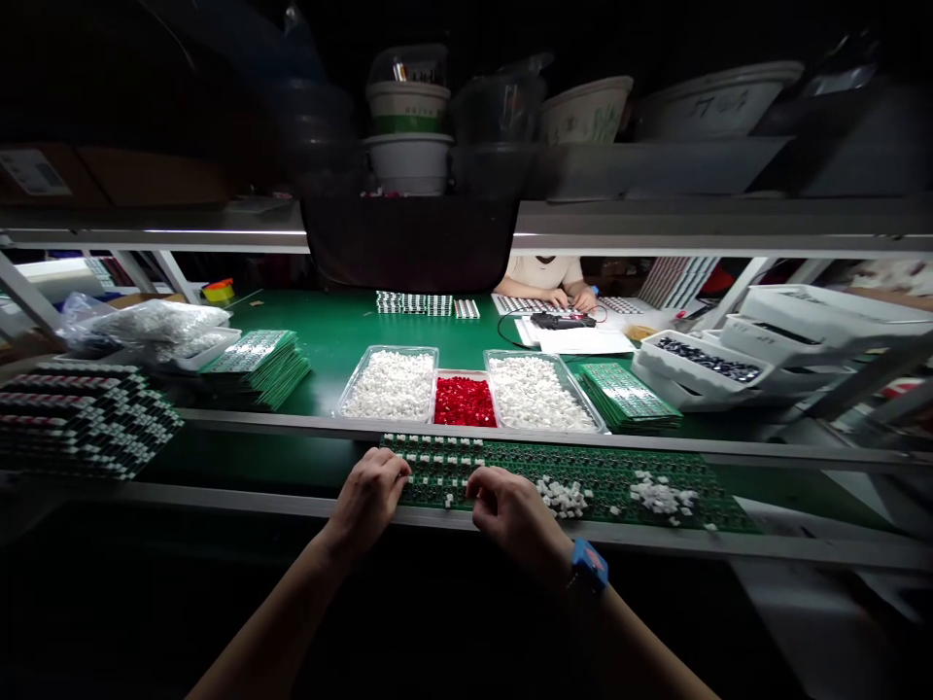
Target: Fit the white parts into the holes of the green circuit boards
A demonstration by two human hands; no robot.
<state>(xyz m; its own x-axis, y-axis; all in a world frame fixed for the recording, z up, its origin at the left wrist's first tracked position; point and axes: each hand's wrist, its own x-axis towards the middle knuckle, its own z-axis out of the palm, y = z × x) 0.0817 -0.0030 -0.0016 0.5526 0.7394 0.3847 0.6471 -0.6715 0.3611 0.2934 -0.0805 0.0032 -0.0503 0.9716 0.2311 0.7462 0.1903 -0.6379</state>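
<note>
A row of green circuit boards [517, 457] lies along the bench's front edge, its left part set with white connectors [433, 459]. My left hand [371, 491] rests at the left end of the boards, thumb and fingers pinched together; whatever may be between them is too small to make out. Over the middle of the boards is my right hand [514, 515], its fingers curled into a pinch whose contents are hidden. Beside it, on the boards, are a loose pile of white connectors [565, 498] and another white pile [663, 494] farther right. A blue band [590, 566] circles my right wrist.
Behind a metal rail [292, 424] stand two clear trays of white parts [390, 384] and a tray of red parts [465, 401]. Board stacks [255, 367] flank them. White bins [700, 365] stand right. An overhead shelf [219, 222] holds tubs. A co-worker [546, 277] sits opposite.
</note>
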